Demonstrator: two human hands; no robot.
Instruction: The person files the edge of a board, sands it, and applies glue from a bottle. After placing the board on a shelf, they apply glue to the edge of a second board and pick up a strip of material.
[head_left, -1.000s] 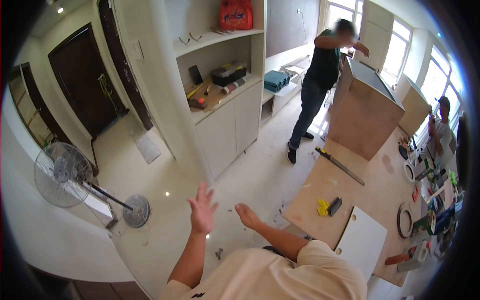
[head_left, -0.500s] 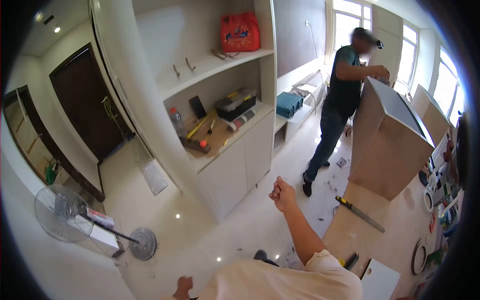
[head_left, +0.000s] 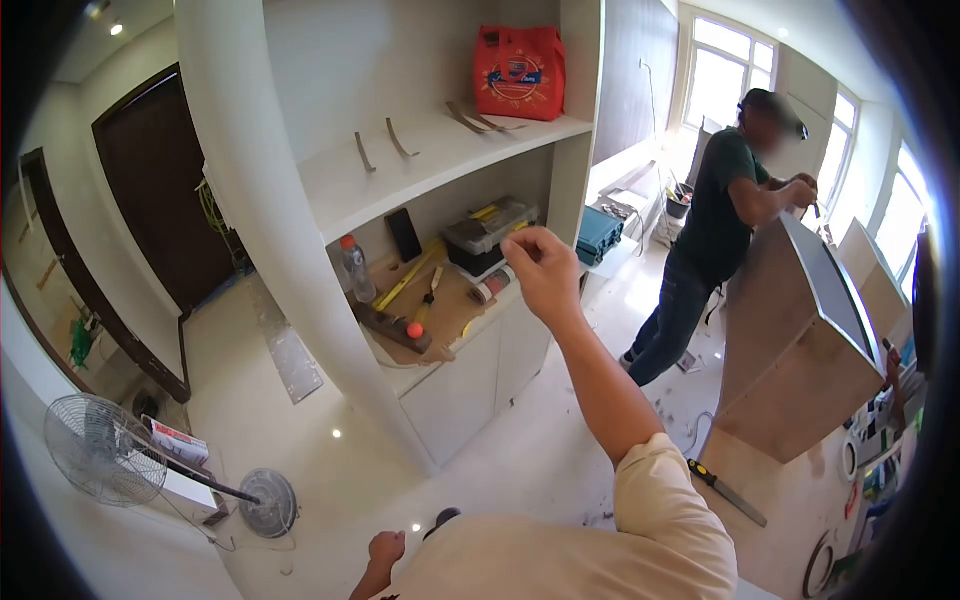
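Observation:
My right hand [head_left: 547, 278] is stretched out in front of the shelf unit, with its fingers curled toward the thumb. Whatever its fingertips may hold is too small to make out. Behind it stand a black toolbox [head_left: 470, 256] with a clear lid and a roll with a printed label [head_left: 491, 285]. On the same shelf are a plastic bottle with a red cap [head_left: 357, 270], a phone [head_left: 404, 235], a yellow-handled tool [head_left: 428, 298] and a dark block with an orange ball-like end [head_left: 398, 328]. My left hand [head_left: 387, 548] hangs low by my side, loosely closed.
A co-worker [head_left: 725, 200] stands at a wooden cabinet carcass [head_left: 790, 360] on the right. A handsaw-like tool [head_left: 728, 492] lies on the board there. A red bag [head_left: 519, 75] and curved strips [head_left: 402, 138] sit on the upper shelf. A fan [head_left: 105, 450] stands left.
My right hand has risen and moved forward toward the lower shelf. My view has shifted closer to the shelf unit. The co-worker's hands have moved slightly above the carcass.

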